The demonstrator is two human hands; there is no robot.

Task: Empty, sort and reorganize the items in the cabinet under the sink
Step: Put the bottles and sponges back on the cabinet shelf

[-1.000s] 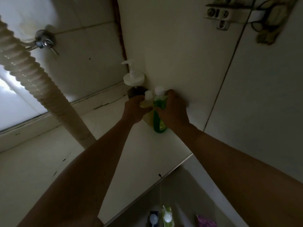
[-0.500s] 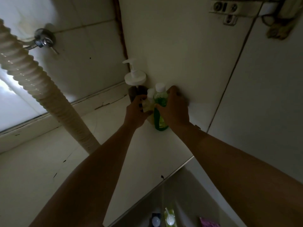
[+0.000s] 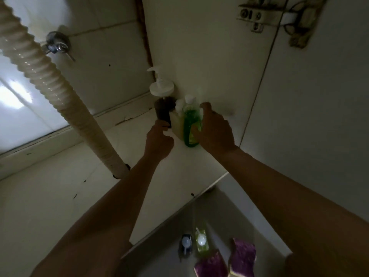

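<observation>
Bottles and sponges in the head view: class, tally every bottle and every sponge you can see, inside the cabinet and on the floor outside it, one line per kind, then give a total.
Pump bottles: 3 (dark pump bottle, dark floor bottle, green floor bottle)
Capped bottles: 2 (green bottle, pale bottle)
Purple sponges: 2 (left sponge, right sponge)
Total: 7

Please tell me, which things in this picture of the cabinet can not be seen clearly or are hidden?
Head view only:
- Green bottle: label unreadable, dim; right hand covers its side.
- Pale bottle: contents unclear, partly behind the green bottle.
- Dark pump bottle: base hidden by left hand.
- Purple sponges: cut off by the bottom edge.
- Drain hose: top cut off by the frame.
</observation>
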